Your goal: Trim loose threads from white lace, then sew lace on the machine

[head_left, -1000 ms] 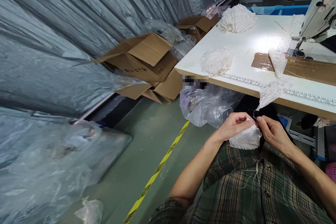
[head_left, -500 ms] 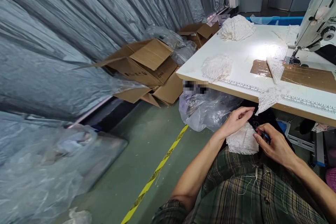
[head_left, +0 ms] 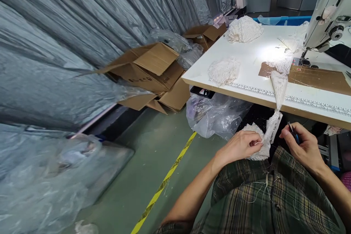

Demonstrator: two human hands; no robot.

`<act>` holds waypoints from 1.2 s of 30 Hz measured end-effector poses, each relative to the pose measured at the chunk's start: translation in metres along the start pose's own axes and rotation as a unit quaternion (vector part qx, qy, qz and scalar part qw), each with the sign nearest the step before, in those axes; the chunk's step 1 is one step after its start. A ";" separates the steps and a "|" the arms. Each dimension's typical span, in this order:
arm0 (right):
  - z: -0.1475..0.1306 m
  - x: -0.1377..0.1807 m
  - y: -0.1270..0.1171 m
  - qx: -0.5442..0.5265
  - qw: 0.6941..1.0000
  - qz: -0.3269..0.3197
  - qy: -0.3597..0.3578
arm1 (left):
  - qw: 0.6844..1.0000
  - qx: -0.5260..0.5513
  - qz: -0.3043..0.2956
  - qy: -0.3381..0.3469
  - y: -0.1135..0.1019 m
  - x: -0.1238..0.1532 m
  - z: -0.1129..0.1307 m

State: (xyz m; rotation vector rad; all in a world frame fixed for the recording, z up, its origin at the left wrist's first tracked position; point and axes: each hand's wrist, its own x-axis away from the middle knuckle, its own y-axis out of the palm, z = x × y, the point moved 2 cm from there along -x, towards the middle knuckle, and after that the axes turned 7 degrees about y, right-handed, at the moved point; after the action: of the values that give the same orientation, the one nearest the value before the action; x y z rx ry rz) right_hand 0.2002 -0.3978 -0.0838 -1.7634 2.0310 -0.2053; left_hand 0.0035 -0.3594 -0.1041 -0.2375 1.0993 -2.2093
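My left hand (head_left: 241, 146) is closed in my lap, pinching a bunch of white lace (head_left: 259, 142). A strip of the same lace (head_left: 279, 89) runs up from it over the table's front edge to the sewing machine (head_left: 326, 11). My right hand (head_left: 303, 145), just right of the lace, is closed round a small dark snipping tool (head_left: 293, 135). It does not touch the lace. Loose threads lie on my plaid shirt (head_left: 268, 197).
The white table (head_left: 246, 65) carries two piles of lace (head_left: 223, 70) (head_left: 242, 29), a brown sheet (head_left: 315, 75) and a ruler strip along its front. A clear plastic bag (head_left: 216, 113) hangs under it. Open cardboard boxes (head_left: 148, 69) and grey plastic sheeting (head_left: 68, 44) are at the left; yellow tape (head_left: 164, 182) crosses the green floor.
My right hand has drawn away to the right with the tool. The lace strip, which hung loose off the table edge, now runs straight down into my left hand, which has closed on it.
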 end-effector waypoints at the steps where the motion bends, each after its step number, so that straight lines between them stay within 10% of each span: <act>1: 0.002 -0.002 0.002 -0.004 1.000 0.002 0.011 | 0.999 -0.045 -0.011 0.012 0.001 0.004 0.003; 9: 0.002 -0.005 0.018 0.011 0.991 -0.006 0.137 | 0.962 -0.251 -0.041 0.097 0.002 0.014 0.032; 17: 0.001 -0.019 0.026 0.089 0.986 0.107 0.091 | 0.942 -0.290 0.028 0.167 0.007 0.003 0.042; 24: -0.010 -0.001 0.022 -0.016 0.996 -0.084 0.022 | 0.965 0.017 0.242 0.094 -0.024 -0.004 0.010; 30: -0.016 0.024 0.026 -0.095 0.967 -0.225 0.073 | 0.911 0.411 0.002 0.030 -0.010 -0.015 -0.003; 36: -0.001 0.020 0.024 -0.039 0.971 -0.214 0.098 | 0.871 0.475 0.101 -0.070 0.009 -0.014 -0.009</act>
State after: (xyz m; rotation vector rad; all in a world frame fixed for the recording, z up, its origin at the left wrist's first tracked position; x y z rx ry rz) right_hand 0.1765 -0.4136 -0.0965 -2.2984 1.7749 -0.4509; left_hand 0.0150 -0.3484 -0.1148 0.1458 -0.1212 -2.2192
